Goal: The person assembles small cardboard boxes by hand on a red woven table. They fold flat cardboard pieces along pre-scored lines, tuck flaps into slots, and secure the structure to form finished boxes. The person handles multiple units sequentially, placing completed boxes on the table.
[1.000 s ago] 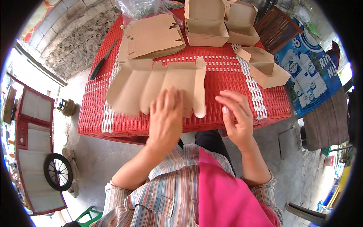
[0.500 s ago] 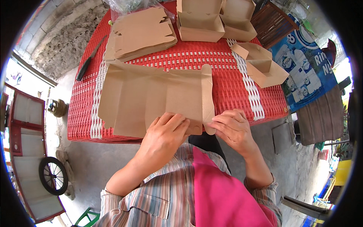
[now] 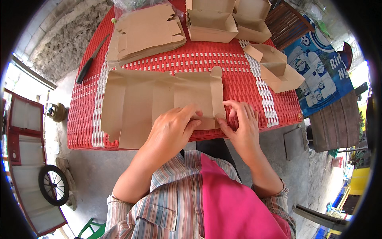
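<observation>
A person's left hand [image 3: 167,127] bends over the near edge of an unfolded carton [image 3: 137,99] on the near side of a red table [image 3: 242,89]; whether it pinches the card cannot be told. The right hand [image 3: 242,124], thumb and forefinger parted, rests its thumb at the carton's near right corner. A stack [image 3: 147,34] and a knife [image 3: 84,71] lie far left; a box [image 3: 283,81] sits right.

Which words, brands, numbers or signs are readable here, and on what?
Blue printed sheet with white bottle pictures, right of the red woven table: large white lettering near its right edge, a white mark near its top; printed text is not copied here.
Bottle pictures: labels too small to read.
Creased brown cardboard sheet: no lettering visible.
</observation>
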### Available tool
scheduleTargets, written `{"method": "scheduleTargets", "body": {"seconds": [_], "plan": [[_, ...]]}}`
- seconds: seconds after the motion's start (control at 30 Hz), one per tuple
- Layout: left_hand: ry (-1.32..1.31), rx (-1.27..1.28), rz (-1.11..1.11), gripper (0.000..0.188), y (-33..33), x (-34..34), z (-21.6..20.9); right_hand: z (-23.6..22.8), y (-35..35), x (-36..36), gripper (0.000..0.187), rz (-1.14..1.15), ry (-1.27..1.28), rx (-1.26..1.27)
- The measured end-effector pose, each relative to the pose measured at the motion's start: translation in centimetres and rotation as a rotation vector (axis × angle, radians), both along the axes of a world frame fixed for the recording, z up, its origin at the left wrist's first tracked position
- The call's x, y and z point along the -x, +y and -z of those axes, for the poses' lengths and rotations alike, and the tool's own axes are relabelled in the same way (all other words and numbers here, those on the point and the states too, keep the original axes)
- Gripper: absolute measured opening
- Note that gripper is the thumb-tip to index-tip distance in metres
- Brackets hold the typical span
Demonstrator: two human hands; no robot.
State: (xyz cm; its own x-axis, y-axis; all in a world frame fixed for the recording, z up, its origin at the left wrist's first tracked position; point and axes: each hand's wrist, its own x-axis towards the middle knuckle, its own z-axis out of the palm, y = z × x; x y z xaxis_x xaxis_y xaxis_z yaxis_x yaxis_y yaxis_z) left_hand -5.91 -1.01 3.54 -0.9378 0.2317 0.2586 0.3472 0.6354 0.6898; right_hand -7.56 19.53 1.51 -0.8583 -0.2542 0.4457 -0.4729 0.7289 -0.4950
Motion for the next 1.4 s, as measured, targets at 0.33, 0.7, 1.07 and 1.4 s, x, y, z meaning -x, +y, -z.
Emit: {"method": "scheduleTargets", "body": {"seconds": [0.33,0.7,1.07,1.4], "plan": [[-0.056,-0.015,-0.056,0.024,0.7,0.2,0.0,2.5,0.9,-2.2,0.048,-0.288,0.197,-0.088],[0.308,0.443,0.083,0.046,1.2,-4.7,2.5,3.1,0.5,-3.5,0.046,-0.182,0.296,-0.368],[0.26,0.51,-0.047,0.049,-0.2,-5.8,1.9,3.8,1.1,-2.9,0.046,-0.255,0.289,-0.331],[0.176,0.544,0.008,0.054,-3.3,-5.9,1.2,3.6,0.8,-2.4,0.043,-0.26,0.283,-0.279]]}}
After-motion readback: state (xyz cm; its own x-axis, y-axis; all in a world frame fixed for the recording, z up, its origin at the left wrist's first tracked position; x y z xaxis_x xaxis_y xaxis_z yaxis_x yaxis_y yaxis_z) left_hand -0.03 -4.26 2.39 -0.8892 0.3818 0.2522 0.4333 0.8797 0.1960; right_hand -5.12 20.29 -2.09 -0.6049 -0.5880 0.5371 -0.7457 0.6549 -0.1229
